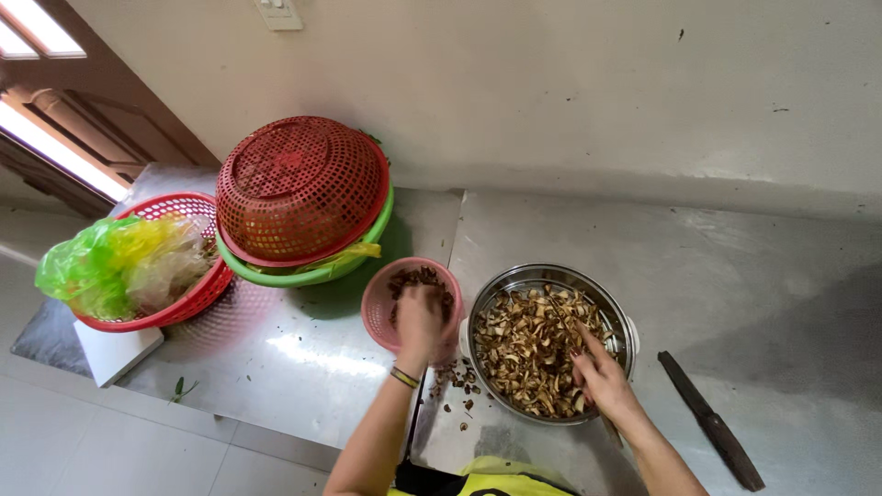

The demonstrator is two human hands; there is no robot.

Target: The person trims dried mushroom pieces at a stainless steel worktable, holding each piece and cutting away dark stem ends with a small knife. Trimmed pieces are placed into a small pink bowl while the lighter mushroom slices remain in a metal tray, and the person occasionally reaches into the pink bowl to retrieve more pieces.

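Dried brown pieces (528,344) fill the steel bowl (617,312) on the worktop (781,303), directly under the right hand (597,377), whose fingers rest loosely spread among them. Just left, touching the bowl, stands a small pink basket (375,308); the left hand (420,317) hangs over it, fingers curled, their contents hidden.
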